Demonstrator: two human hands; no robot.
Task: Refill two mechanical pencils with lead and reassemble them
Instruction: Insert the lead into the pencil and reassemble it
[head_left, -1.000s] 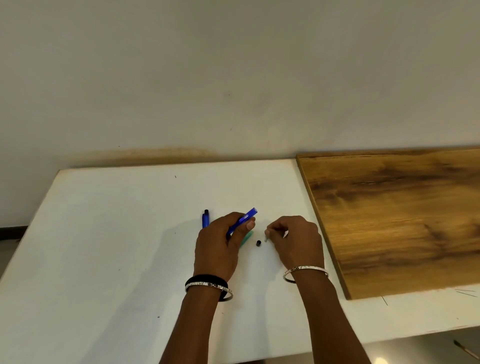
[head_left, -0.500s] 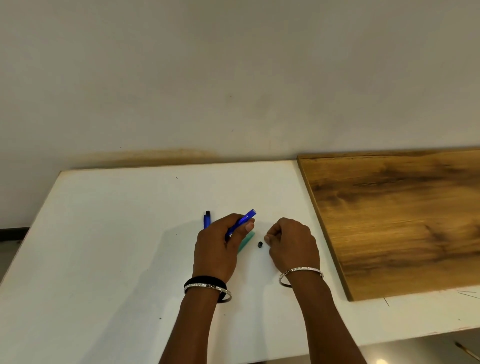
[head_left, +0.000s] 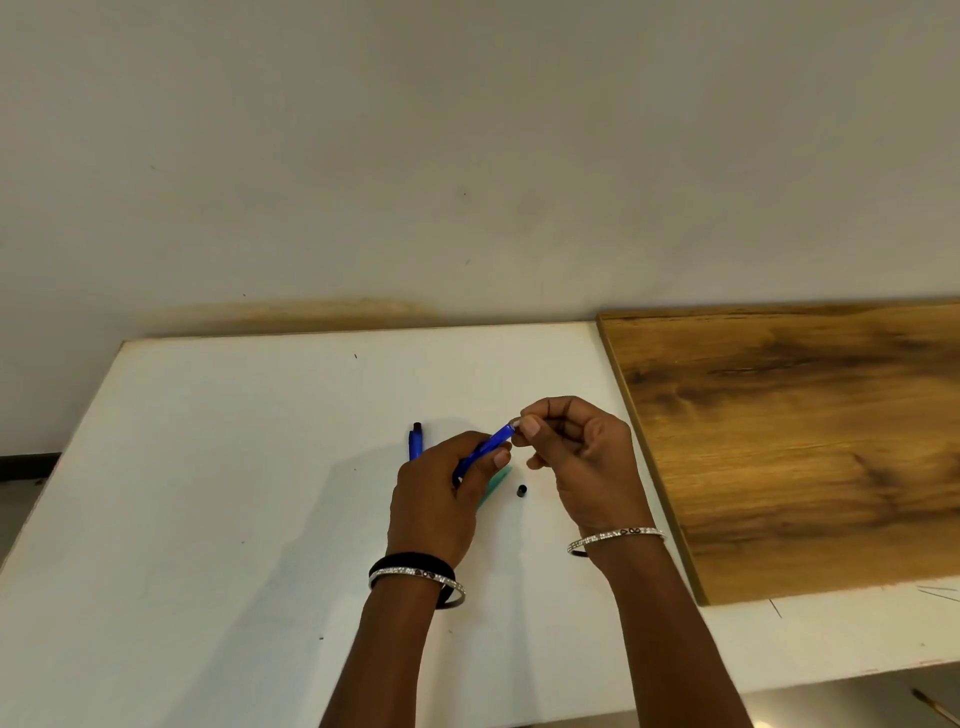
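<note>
My left hand (head_left: 439, 499) grips a blue mechanical pencil (head_left: 488, 446), its open end tilted up to the right. My right hand (head_left: 582, 457) is raised to that end, thumb and forefinger pinching something small and pale against it; I cannot make out what. A small black cap (head_left: 521, 491) lies on the white table (head_left: 234, 493) between my hands. A second blue pencil (head_left: 415, 441) lies behind my left hand, mostly hidden. A teal lead case (head_left: 496, 480) pokes out from under my left fingers.
A dark wooden board (head_left: 810, 441) covers the table's right part, its edge close to my right hand. The wall stands just behind the table. A thin stick (head_left: 935, 709) lies on the floor at the bottom right.
My right hand has lifted off the table near the black cap and risen to the pencil's upper end. My left hand still holds the pencil at the same tilt.
</note>
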